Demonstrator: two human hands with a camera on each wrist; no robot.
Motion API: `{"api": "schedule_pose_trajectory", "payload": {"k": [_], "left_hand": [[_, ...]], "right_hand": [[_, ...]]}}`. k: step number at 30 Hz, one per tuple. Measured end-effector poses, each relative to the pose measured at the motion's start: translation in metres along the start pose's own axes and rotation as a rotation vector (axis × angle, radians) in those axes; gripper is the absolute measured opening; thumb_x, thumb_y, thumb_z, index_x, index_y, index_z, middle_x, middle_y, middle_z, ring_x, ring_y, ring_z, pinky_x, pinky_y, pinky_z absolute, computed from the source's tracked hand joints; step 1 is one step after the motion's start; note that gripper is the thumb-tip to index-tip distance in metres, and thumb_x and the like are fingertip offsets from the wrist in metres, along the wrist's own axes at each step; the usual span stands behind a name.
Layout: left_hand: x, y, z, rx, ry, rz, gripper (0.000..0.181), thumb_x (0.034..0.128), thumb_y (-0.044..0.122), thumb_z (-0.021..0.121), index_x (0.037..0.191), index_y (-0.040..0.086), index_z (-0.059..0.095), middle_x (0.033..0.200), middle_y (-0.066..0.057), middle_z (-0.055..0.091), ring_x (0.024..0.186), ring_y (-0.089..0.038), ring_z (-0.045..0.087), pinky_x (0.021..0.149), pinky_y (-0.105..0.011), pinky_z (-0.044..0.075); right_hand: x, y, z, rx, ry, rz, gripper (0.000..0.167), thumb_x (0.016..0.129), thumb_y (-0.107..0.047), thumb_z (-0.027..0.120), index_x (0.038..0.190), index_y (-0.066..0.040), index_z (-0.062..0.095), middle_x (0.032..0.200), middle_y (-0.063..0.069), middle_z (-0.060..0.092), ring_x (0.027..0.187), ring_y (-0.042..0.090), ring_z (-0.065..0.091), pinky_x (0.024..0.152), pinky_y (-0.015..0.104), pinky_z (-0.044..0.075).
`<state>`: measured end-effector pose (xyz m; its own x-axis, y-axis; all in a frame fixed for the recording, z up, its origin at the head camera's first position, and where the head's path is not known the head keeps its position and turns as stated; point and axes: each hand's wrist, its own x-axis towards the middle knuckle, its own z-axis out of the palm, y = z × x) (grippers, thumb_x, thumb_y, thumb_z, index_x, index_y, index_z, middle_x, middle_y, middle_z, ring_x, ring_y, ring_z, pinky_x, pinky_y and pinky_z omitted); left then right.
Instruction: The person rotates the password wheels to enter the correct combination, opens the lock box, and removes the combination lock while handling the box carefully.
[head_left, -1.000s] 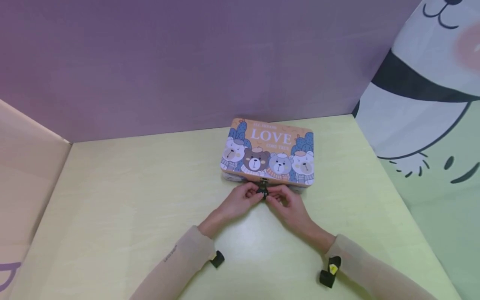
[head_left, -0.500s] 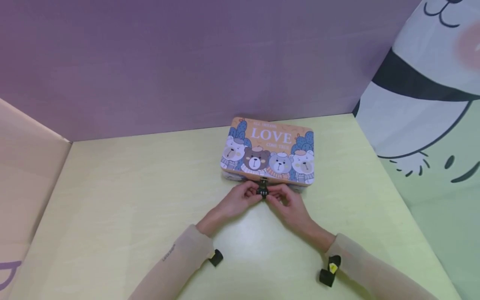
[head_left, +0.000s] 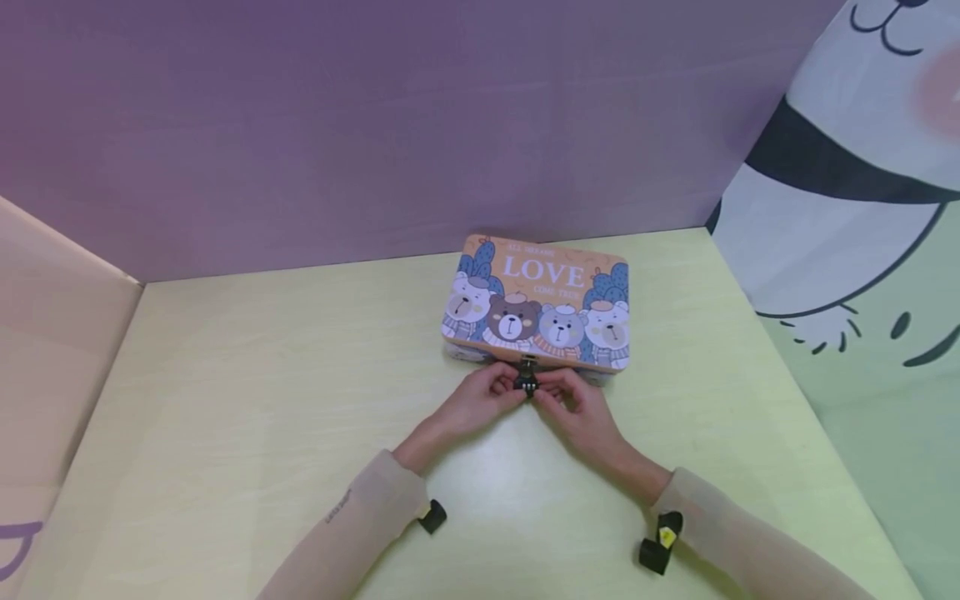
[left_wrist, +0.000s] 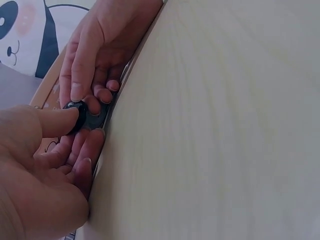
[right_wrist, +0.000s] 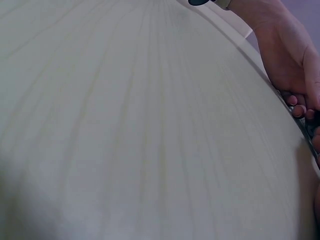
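A tin box (head_left: 542,287) with bears and the word LOVE on its lid lies closed on the table. At its front clasp hangs a small black combination padlock (head_left: 527,384), its row of pale marks facing up. My left hand (head_left: 472,403) pinches the padlock from the left, thumb and fingers bent around its side. From the right, my right hand (head_left: 583,417) pinches the opposite side. In the left wrist view, the thumbs of both hands press on the padlock (left_wrist: 81,116). The right wrist view shows mostly tabletop, with the padlock largely hidden by fingers.
A pale wooden table (head_left: 285,367) spreads around the box. Behind it rises a purple wall panel (head_left: 360,142); a panda-printed panel (head_left: 847,233) stands at the right. Black wrist devices (head_left: 658,543) are strapped at both sleeves.
The padlock has tipped slightly, and its row of pale marks shows more clearly than a second ago. Both hands keep nearly the same place; the box has not visibly moved.
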<state>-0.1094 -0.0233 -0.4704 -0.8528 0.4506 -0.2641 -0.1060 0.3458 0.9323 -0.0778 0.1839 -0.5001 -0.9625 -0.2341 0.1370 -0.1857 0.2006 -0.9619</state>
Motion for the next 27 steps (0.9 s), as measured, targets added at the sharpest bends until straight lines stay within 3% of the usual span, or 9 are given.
{"api": "schedule_pose_trajectory", "payload": {"k": [27], "left_hand": [[-0.0007,0.0016,0.0016,0.065,0.016,-0.009,0.019,0.0998,0.019,0.067,0.113,0.005,0.067,0.100,-0.005,0.065,0.091,-0.017,0.059,0.084,-0.032,0.053]], "right_hand": [[0.0000,-0.0020,-0.0002,-0.011,-0.006,-0.003,0.023,0.096,-0.001,0.068,0.119,0.000,0.066,0.104,0.013,0.069,0.093,0.013,0.065,0.084,0.023,0.056]]}}
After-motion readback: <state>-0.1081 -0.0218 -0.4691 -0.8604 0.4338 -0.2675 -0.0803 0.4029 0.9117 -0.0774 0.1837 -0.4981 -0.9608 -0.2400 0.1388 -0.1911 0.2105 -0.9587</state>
